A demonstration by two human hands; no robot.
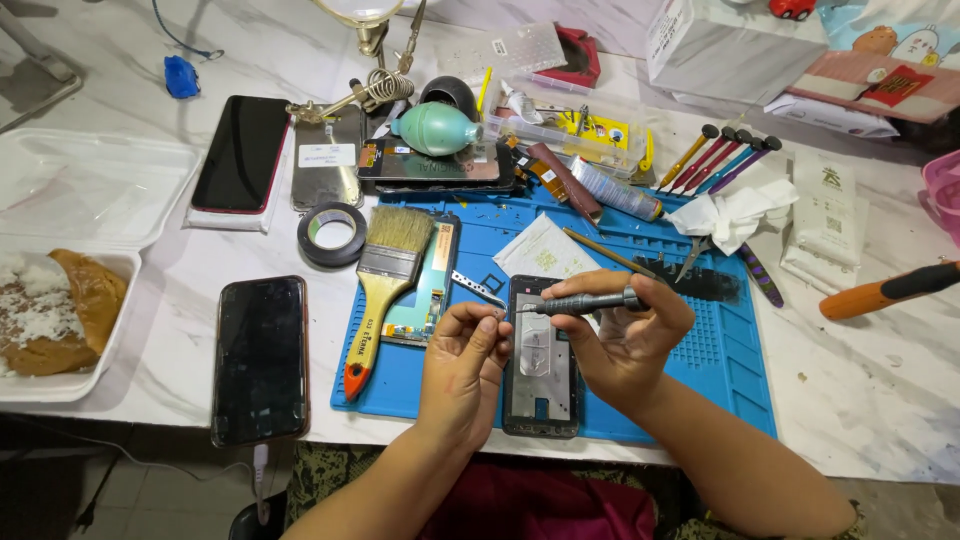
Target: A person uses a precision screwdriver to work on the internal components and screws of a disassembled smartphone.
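With our right hand closed on the grey screwdriver, our left hand pinches at its tip; we should keep it steady over the opened phone frame.

R hand grips a grey precision screwdriver lying approx. level, tip pointing left toward the L hand, whose fingers are pinched together right at the tip, both above an opened phone frame on a blue repair mat. On the mat's left side lie a paintbrush w/ yellow handle and a phone part beside it; a black tape roll and a dark phone sit on the marble worktop further left. Behind the mat: teal air blower, more phones, a row of screwdrivers, white tissue.
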